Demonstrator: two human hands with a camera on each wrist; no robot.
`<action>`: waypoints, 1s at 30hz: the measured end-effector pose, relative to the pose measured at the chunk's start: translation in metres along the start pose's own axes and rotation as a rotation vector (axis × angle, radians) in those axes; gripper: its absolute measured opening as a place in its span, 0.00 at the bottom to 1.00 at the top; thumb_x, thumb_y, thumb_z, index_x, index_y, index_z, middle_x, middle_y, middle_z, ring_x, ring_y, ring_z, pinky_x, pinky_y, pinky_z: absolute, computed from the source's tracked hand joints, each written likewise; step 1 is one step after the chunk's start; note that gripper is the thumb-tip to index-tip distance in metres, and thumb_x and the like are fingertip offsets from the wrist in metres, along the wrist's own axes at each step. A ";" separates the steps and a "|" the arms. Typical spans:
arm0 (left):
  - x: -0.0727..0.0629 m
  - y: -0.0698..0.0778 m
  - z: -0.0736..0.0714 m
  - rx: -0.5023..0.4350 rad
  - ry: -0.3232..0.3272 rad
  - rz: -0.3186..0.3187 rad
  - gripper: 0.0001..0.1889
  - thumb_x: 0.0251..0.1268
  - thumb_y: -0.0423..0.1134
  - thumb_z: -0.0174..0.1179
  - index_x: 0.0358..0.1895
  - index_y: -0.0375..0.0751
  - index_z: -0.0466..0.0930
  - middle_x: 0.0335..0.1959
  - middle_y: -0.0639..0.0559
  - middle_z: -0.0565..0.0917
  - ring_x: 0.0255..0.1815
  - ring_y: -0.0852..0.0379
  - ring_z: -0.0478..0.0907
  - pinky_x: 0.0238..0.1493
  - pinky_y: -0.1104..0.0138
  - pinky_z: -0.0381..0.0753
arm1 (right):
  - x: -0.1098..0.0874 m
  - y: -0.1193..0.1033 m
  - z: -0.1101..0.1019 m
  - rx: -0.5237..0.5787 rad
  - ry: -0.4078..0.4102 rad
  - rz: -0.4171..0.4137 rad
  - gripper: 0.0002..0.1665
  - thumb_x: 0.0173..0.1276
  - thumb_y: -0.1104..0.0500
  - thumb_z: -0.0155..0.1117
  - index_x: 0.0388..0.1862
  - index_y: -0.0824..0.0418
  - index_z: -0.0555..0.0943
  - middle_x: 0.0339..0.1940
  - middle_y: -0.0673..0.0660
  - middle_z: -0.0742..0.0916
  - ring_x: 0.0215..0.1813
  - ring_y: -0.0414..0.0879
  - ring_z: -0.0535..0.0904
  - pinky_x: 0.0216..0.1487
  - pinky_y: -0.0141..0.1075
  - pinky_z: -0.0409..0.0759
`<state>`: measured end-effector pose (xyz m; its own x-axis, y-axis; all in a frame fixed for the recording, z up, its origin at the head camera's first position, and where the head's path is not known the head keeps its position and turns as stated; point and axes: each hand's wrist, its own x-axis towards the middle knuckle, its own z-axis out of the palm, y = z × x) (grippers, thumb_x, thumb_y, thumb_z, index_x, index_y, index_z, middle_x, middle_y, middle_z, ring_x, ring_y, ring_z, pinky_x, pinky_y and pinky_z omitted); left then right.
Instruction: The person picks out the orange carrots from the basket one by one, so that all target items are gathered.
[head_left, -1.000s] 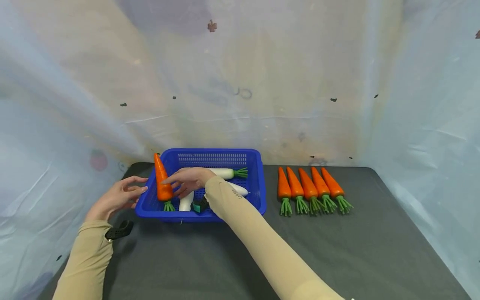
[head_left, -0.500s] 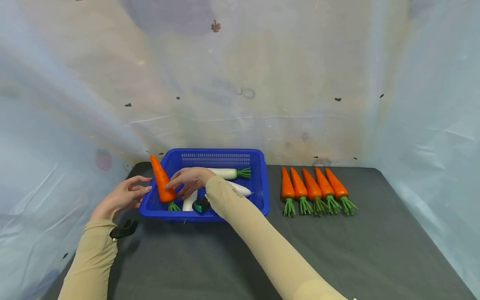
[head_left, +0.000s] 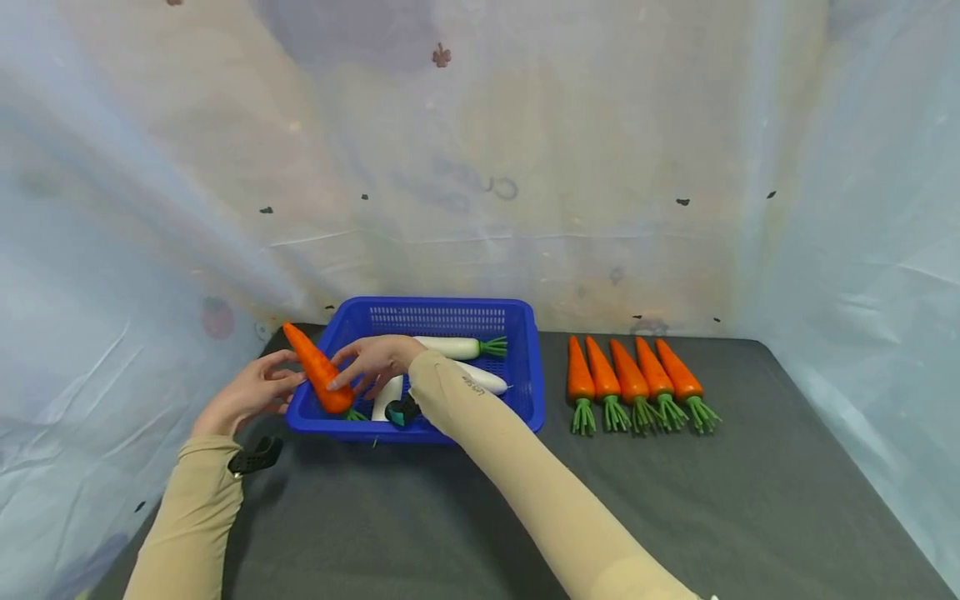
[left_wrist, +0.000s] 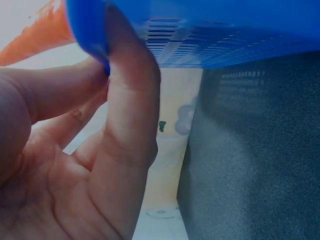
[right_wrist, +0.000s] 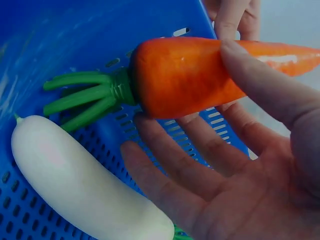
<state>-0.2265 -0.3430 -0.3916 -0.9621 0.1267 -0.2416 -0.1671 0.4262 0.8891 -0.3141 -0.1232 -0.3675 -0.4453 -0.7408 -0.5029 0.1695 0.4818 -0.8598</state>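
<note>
My right hand (head_left: 375, 362) holds an orange carrot (head_left: 317, 368) at the left end of a blue plastic basket (head_left: 536, 367). In the right wrist view, the thumb presses on the carrot (right_wrist: 185, 75) and the fingers reach under it; its green stalks point into the basket. The carrot lies slanted, its tip extending past the left rim. My left hand (head_left: 243, 400) grips that rim, thumb and fingers pinching the blue edge (left_wrist: 87, 30) in the left wrist view. White radishes (head_left: 453, 347) lie in the basket, one (right_wrist: 85, 175) right below the carrot's stalks.
Several carrots (head_left: 630, 375) lie side by side on the dark grey table (head_left: 675, 500), right of the basket, tips toward the back. A pale plastic sheet (head_left: 600, 167) hangs behind the table and along both sides.
The carrot in my right hand has tilted, its tip swinging left and down over the basket's left rim. My left hand has stayed at the rim. The head view has shifted slightly.
</note>
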 end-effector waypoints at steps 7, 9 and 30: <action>0.006 0.000 0.003 -0.024 0.007 0.016 0.28 0.72 0.44 0.54 0.68 0.34 0.57 0.38 0.44 0.81 0.33 0.52 0.79 0.37 0.60 0.83 | -0.005 0.001 -0.009 -0.048 0.006 -0.079 0.23 0.64 0.61 0.67 0.57 0.59 0.74 0.45 0.56 0.82 0.45 0.55 0.82 0.55 0.53 0.75; 0.007 0.000 0.003 -0.039 -0.003 0.023 0.29 0.72 0.44 0.54 0.68 0.34 0.57 0.39 0.44 0.81 0.33 0.52 0.79 0.38 0.59 0.83 | -0.009 0.001 -0.013 -0.035 0.023 -0.100 0.23 0.65 0.61 0.67 0.58 0.60 0.73 0.44 0.57 0.82 0.45 0.56 0.82 0.55 0.53 0.74; 0.011 -0.008 -0.005 -0.034 -0.017 0.061 0.31 0.72 0.44 0.55 0.70 0.32 0.56 0.42 0.42 0.82 0.34 0.51 0.81 0.37 0.58 0.83 | -0.127 0.013 -0.122 0.187 0.158 -0.353 0.30 0.71 0.62 0.58 0.69 0.61 0.62 0.61 0.63 0.73 0.59 0.63 0.74 0.57 0.53 0.73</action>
<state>-0.2373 -0.3494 -0.3991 -0.9670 0.1667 -0.1926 -0.1156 0.3869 0.9149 -0.3624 0.0337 -0.3039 -0.6314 -0.7572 -0.1672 0.1320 0.1076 -0.9854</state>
